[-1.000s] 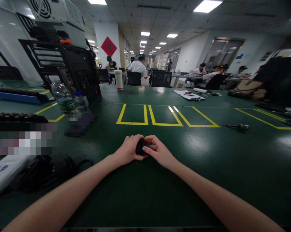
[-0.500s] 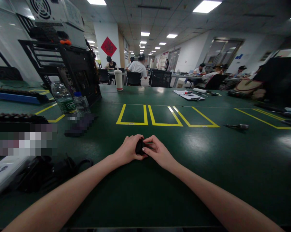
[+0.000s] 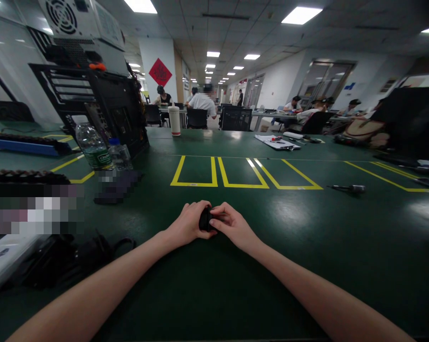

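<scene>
A small black rounded object (image 3: pixel 205 219) sits between my two hands, just above or on the green table (image 3: pixel 214 289); its exact kind is not clear. My left hand (image 3: pixel 189 221) is closed round its left side, thumb below and fingers over the top. The thumb and fingertips of my right hand (image 3: pixel 232 224) pinch at its right edge. Fingers cover much of the object. Beyond the hands, yellow tape outlines (image 3: pixel 195 184) mark the tabletop.
Left stand an open computer case (image 3: pixel 122 109), clear plastic bottles (image 3: pixel 91 142) and black cables (image 3: pixel 89 251). A screwdriver (image 3: pixel 353 188) lies to the right. Farther back are a white bottle (image 3: pixel 174 121) and a clipboard (image 3: pixel 276 142). Several people sit at distant desks.
The whole view has shifted slightly, with the scene a little lower in the picture. Both hands keep their grip on the black object, with the right fingertips moved only slightly.
</scene>
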Tool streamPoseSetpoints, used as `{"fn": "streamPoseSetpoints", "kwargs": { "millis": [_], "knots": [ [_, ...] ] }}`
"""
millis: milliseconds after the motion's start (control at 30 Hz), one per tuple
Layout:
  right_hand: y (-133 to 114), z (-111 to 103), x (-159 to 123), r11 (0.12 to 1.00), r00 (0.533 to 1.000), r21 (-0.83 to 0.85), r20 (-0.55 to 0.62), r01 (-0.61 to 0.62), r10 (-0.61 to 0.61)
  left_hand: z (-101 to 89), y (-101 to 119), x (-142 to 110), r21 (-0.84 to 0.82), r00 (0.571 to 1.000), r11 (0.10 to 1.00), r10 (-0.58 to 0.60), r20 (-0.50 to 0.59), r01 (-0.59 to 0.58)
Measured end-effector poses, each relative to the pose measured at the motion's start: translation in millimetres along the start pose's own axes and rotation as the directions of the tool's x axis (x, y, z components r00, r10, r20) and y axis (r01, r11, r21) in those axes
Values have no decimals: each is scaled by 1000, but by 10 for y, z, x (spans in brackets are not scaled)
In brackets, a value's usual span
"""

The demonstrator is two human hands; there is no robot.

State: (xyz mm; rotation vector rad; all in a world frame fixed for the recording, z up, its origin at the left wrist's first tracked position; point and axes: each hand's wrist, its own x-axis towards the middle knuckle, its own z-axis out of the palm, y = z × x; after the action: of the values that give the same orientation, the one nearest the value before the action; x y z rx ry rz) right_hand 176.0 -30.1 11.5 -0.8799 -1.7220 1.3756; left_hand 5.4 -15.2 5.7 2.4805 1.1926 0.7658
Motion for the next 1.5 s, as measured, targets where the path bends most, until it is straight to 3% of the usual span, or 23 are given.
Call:
{"fn": "streamPoseSetpoints", "kwargs": {
  "millis": [167,400,800,967,1200,1333,1500],
  "knots": [
    [3,4,21,999,999,-9,-18,-49,49,3,18,8,14,1000,1000,-3,1,3],
    [1,-21,-18,998,998,40,55,-38,36,-70,73,2,7,999,1000,-23,49,22],
    [-11,-17,11,996,997,-32,2,-80,80,-142,142,-4,-17,997,1000,-7,83,8],
    [-7,-31,-19,998,997,0,49,-55,55,-136,130,-14,-16,997,1000,-7,83,9],
    [0,2,-16,998,999,47,28,-38,37,-54,60,4,20,999,1000,-16,40,15],
    [1,-3,1,999,999,4,0,-51,51,-101,101,-1,-4,997,1000,-4,72,4],
    [1,-22,-20,999,998,13,51,-37,36,-138,119,-10,-9,996,1000,-4,84,5]
  ]
}}
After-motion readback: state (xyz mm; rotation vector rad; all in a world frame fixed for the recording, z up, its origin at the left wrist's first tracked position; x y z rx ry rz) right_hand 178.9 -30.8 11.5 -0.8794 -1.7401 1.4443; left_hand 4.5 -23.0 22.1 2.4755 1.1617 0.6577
